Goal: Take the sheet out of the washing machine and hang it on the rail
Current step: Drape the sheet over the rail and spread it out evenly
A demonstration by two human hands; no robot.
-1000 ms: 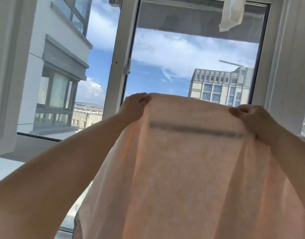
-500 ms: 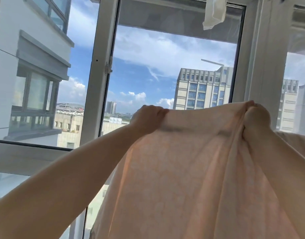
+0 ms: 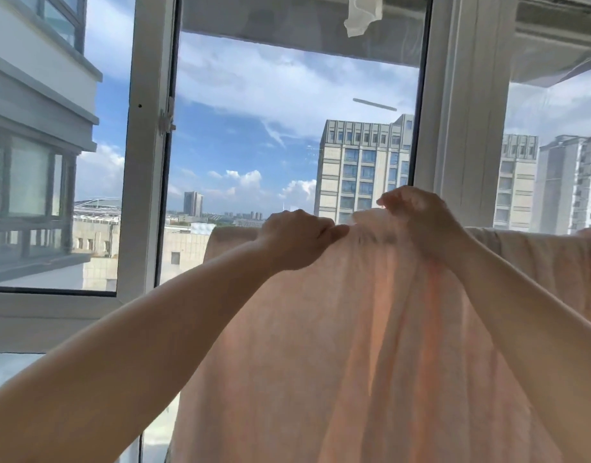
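Fingers of the left hand [image 3: 295,237] are curled tight, pinching the top edge of the sheet [image 3: 354,345] between thumb and bent fingers; the right hand [image 3: 417,218] is likewise clenched on a bunched fold of the same edge, just to the right of the left hand. Both forearms reach up and forward from the lower corners, converging at that edge with knuckles uppermost and the wrists nearly straight. Pale peach and lit from behind, the sheet hangs from the two grips in long vertical folds, its long axis running top to bottom, spreading wider below the hands. More of the sheet lies draped level to either side of the hands, in front of the window frame [image 3: 454,128]. Whether a rail lies under the cloth cannot be told. A small white cloth [image 3: 362,13] hangs high above the right hand.
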